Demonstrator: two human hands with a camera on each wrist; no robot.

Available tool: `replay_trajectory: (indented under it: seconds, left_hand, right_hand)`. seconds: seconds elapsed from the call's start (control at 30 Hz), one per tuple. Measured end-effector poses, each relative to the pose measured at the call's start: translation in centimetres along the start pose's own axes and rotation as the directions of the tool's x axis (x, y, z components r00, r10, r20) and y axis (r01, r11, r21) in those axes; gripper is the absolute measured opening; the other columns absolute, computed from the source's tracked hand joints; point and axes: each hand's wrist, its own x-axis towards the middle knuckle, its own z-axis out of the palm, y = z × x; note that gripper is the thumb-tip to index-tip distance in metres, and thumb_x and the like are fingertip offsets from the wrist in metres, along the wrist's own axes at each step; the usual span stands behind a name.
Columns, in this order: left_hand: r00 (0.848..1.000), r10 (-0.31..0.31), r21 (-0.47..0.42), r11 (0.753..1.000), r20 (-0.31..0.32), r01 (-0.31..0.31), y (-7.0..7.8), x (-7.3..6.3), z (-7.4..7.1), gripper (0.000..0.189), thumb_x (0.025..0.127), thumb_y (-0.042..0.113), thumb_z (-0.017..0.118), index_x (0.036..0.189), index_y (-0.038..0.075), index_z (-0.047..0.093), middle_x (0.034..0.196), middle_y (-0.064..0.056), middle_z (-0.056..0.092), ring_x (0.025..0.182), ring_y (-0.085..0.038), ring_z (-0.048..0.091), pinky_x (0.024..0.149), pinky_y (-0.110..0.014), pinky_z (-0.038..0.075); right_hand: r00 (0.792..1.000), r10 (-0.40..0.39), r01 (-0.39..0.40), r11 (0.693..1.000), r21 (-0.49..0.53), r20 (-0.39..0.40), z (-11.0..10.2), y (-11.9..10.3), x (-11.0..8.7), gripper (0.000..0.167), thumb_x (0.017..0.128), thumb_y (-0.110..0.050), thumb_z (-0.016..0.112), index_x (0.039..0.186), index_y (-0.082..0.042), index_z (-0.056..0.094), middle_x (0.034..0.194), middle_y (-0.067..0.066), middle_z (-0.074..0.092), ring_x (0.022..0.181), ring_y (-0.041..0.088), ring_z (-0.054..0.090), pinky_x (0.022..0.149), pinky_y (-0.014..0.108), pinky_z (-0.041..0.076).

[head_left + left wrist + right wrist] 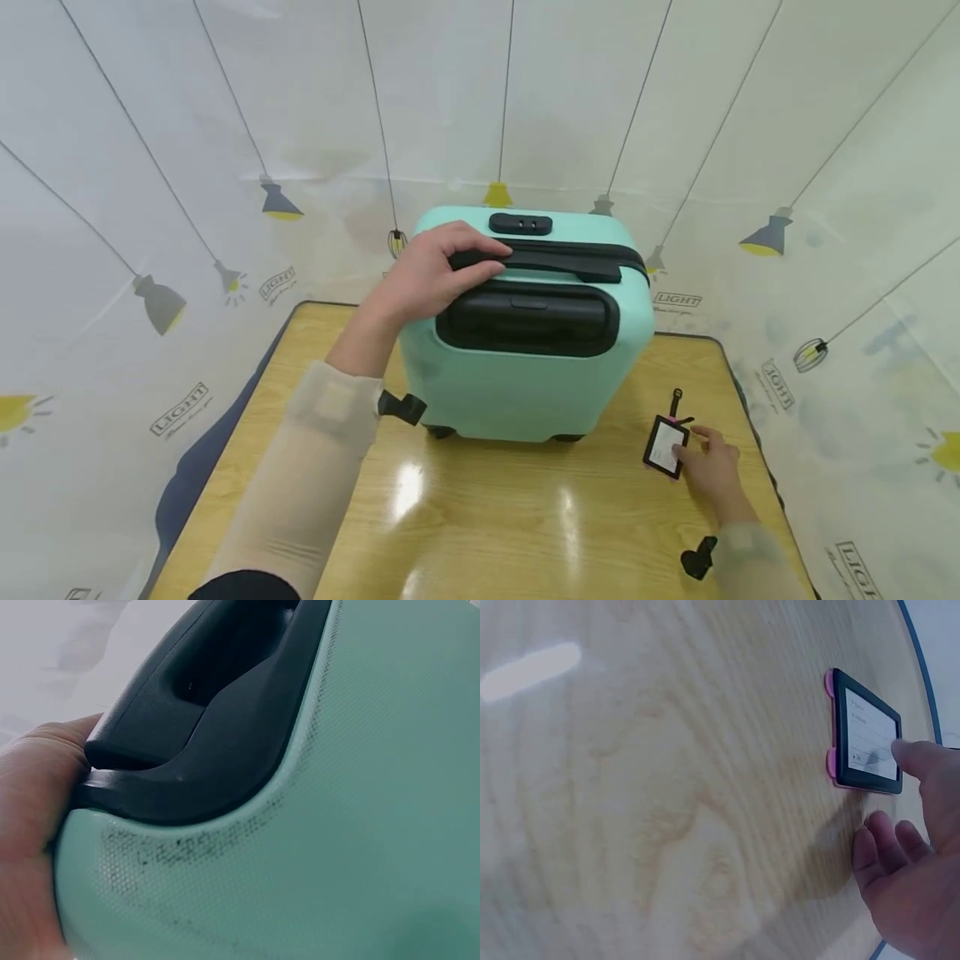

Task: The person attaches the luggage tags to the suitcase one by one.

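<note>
A mint-green suitcase (510, 392) stands upright, with a black carry handle (562, 262) across its top. My left hand (431, 271) grips the left end of that handle, fingers over the back and thumb along the front. The left wrist view shows the suitcase's green shell (375, 810) close up, with part of the hand (34, 832) at its edge. At the right, a black-framed luggage tag (663, 450) with a white card and pink edging lies at my right hand (712, 471). The right thumb (915, 757) presses the card's edge; the index finger is mostly hidden behind it.
Beneath everything is a wood-grain table (487, 517) with a dark edge. A black combination lock (521, 223) sits on the suitcase top, and a recessed black panel (528, 321) on its front. The tag's buckled strap (676, 402) points away. Lamp-printed sheeting (450, 100) surrounds the table.
</note>
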Motion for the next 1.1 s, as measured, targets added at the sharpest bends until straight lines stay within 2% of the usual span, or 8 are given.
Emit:
replay_trajectory:
  seconds: [0.13, 0.3, 0.53, 0.63, 0.7, 0.87, 1.0, 1.1]
  left_hand:
    - [1.000, 0.006, 0.005, 1.000, 0.007, -0.006, 0.0, 0.3, 0.2, 0.026, 0.106, 0.024, 0.076, 0.131, 0.021, 0.082, 0.133, -0.002, 0.076, 0.125, -0.021, 0.064, 0.111, -0.043, 0.052]
    - [1.000, 0.009, -0.003, 1.000, 0.016, -0.009, 0.1, 0.4, 0.5, 0.026, 0.106, 0.025, 0.075, 0.131, 0.022, 0.082, 0.134, -0.001, 0.076, 0.125, -0.020, 0.064, 0.111, -0.042, 0.052]
    - [1.000, 0.005, -0.004, 1.000, -0.002, -0.005, 0.3, 0.3, 0.2, 0.025, 0.106, 0.025, 0.076, 0.130, 0.021, 0.082, 0.132, -0.001, 0.076, 0.124, -0.020, 0.064, 0.110, -0.042, 0.052]
    - [1.000, 0.003, -0.006, 1.000, 0.001, -0.003, 0.3, 0.3, 0.2, 0.026, 0.106, 0.025, 0.076, 0.130, 0.021, 0.082, 0.132, -0.002, 0.076, 0.125, -0.020, 0.064, 0.111, -0.043, 0.052]
    - [1.000, 0.000, -0.004, 1.000, 0.002, 0.000, 0.2, 0.2, 0.1, 0.026, 0.106, 0.025, 0.076, 0.131, 0.021, 0.082, 0.133, -0.002, 0.076, 0.125, -0.021, 0.064, 0.111, -0.043, 0.052]
    - [1.000, -0.010, 0.002, 1.000, -0.002, 0.010, 0.2, -0.1, 0.0, 0.026, 0.106, 0.025, 0.076, 0.131, 0.022, 0.082, 0.133, -0.002, 0.076, 0.125, -0.021, 0.064, 0.111, -0.044, 0.051]
    - [1.000, -0.003, 0.012, 1.000, -0.004, 0.003, 0.0, -0.1, 0.1, 0.027, 0.106, 0.025, 0.077, 0.131, 0.021, 0.082, 0.133, -0.001, 0.076, 0.125, -0.021, 0.064, 0.111, -0.044, 0.052]
    - [1.000, 0.004, 0.016, 1.000, -0.008, -0.004, -0.1, -0.1, 0.1, 0.027, 0.106, 0.026, 0.076, 0.131, 0.021, 0.082, 0.132, -0.001, 0.076, 0.124, -0.021, 0.065, 0.111, -0.044, 0.052]
  right_hand:
    - [0.998, 0.010, -0.008, 0.999, -0.051, 0.055, -0.4, -0.5, 0.0, 0.094, 0.110, -0.049, 0.064, 0.174, -0.004, 0.015, 0.164, 0.048, 0.005, 0.145, 0.068, 0.031, 0.114, 0.076, 0.041]
    - [0.996, 0.002, 0.011, 0.989, -0.148, 0.089, -0.6, -0.7, -0.2, 0.102, 0.104, -0.052, 0.073, 0.171, 0.004, 0.019, 0.161, 0.050, 0.003, 0.141, 0.071, 0.029, 0.113, 0.080, 0.039]
    - [0.997, 0.014, -0.003, 0.988, -0.156, 0.071, -0.4, -1.1, -0.1, 0.107, 0.096, -0.048, 0.083, 0.153, 0.021, 0.023, 0.146, 0.047, 0.024, 0.117, 0.053, 0.043, 0.101, 0.066, 0.047]
    - [0.997, 0.016, -0.007, 0.994, -0.109, 0.079, -0.4, -1.0, -0.1, 0.113, 0.094, -0.047, 0.085, 0.153, 0.021, 0.017, 0.141, 0.046, 0.035, 0.115, 0.052, 0.049, 0.098, 0.062, 0.048]
    - [0.996, 0.008, -0.002, 0.998, -0.068, 0.084, -0.3, -0.9, 0.0, 0.116, 0.096, -0.044, 0.085, 0.159, 0.018, 0.009, 0.147, 0.048, 0.036, 0.120, 0.053, 0.054, 0.102, 0.062, 0.049]
    - [0.998, -0.021, 0.020, 1.000, 0.019, 0.054, -0.1, -0.5, 0.1, 0.098, 0.105, -0.035, 0.074, 0.169, 0.006, 0.012, 0.164, 0.044, 0.030, 0.132, 0.050, 0.056, 0.104, 0.052, 0.051]
    - [0.999, -0.001, 0.004, 0.997, 0.082, -0.038, 0.1, -0.8, -0.3, 0.069, 0.111, -0.034, 0.063, 0.163, 0.003, 0.038, 0.157, 0.034, 0.047, 0.123, 0.037, 0.058, 0.091, 0.029, 0.050]
    - [0.994, 0.020, -0.004, 0.989, 0.151, -0.105, 0.3, -1.1, -0.8, 0.056, 0.113, -0.034, 0.062, 0.157, 0.000, 0.051, 0.151, 0.024, 0.057, 0.114, 0.022, 0.057, 0.082, 0.017, 0.046]
